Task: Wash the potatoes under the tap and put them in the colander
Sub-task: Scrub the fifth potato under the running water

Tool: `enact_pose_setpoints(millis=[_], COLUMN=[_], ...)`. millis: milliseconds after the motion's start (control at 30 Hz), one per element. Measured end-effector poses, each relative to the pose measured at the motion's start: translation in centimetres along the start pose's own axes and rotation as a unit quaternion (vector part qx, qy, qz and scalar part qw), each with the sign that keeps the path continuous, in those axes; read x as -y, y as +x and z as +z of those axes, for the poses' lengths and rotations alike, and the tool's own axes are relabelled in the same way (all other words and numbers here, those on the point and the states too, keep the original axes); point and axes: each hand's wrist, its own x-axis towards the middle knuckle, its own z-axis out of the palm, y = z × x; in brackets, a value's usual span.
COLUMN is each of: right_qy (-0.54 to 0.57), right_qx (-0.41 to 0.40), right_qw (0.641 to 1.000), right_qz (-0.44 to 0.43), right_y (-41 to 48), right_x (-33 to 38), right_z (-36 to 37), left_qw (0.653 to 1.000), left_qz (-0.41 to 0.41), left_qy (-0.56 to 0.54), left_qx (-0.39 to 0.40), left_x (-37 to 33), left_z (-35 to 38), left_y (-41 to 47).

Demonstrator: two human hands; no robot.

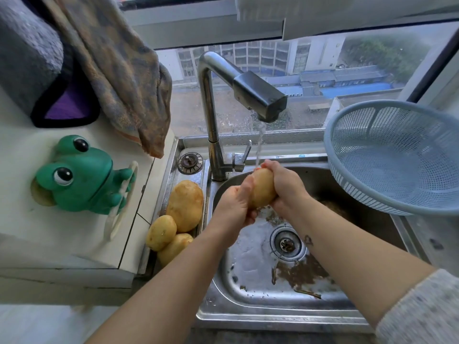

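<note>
Steel sink under running tap | left hand and right hand are gripping potato, upright | empty colander is sitting right, nearer right hand.

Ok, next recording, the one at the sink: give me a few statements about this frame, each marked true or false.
1. The left hand and right hand together hold one potato under water running from the tap. True.
2. The colander already holds two potatoes. False: nothing shows inside it.
3. Three potatoes lie on the ledge left of the sink basin. True.
4. The green frog sits inside the sink. False: it is on the white surface left of the sink.
</note>
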Motion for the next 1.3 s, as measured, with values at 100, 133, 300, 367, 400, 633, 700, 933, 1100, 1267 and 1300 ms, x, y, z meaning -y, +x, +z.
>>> enact_pose_setpoints(millis=[100,133,300,367,400,633,700,933,1100,1267,1300], right_qy=[0.019,0.016,-0.005,-0.008,-0.016,-0.065,-0.070,-0.073,-0.132,-0.223,-0.207], right_qx=[0.005,0.015,0.063,0.076,0.082,0.102,0.109,0.106,0.147,0.084,0.061], right_qw=[0.999,0.999,0.993,0.992,0.991,0.985,0.984,0.985,0.976,0.967,0.973], right_qz=[-0.033,-0.046,-0.100,-0.104,-0.106,-0.123,-0.124,-0.115,-0.087,-0.087,-0.077], right_y=[-0.1,-0.2,-0.5,-0.5,-0.5,-0.9,-1.0,-0.9,-0.5,-0.2,-0.2], right_x=[0.2,0.2,-0.5,-0.6,-0.6,-0.4,-0.3,0.0,0.1,-0.2,-0.2], right_z=[-0.3,-0.5,-1.8,-2.3,-2.5,-2.8,-2.7,-2.4,-3.2,-4.6,-4.7], left_qw=[0.999,0.999,0.991,0.988,0.989,0.991,0.989,0.988,0.983,0.988,0.990], left_qz=[0.032,0.028,-0.043,-0.054,-0.055,-0.069,-0.072,-0.068,-0.066,-0.025,-0.008], left_qy=[0.001,0.001,-0.046,-0.054,-0.047,-0.035,-0.050,-0.058,-0.095,-0.093,-0.084], left_qx=[0.035,0.046,0.121,0.131,0.129,0.107,0.118,0.126,0.146,0.117,0.113], left_x=[0.3,0.2,-0.2,-0.3,-0.4,-0.6,-0.7,-1.0,-1.5,-1.0,-0.8], left_z=[-0.1,-0.3,-1.2,-1.4,-1.4,-1.0,-1.3,-1.4,-2.1,-1.4,-1.2], left_y=[-0.5,-0.6,-0.9,-1.0,-1.0,-0.7,-0.7,-0.6,-0.4,-0.2,-0.1])
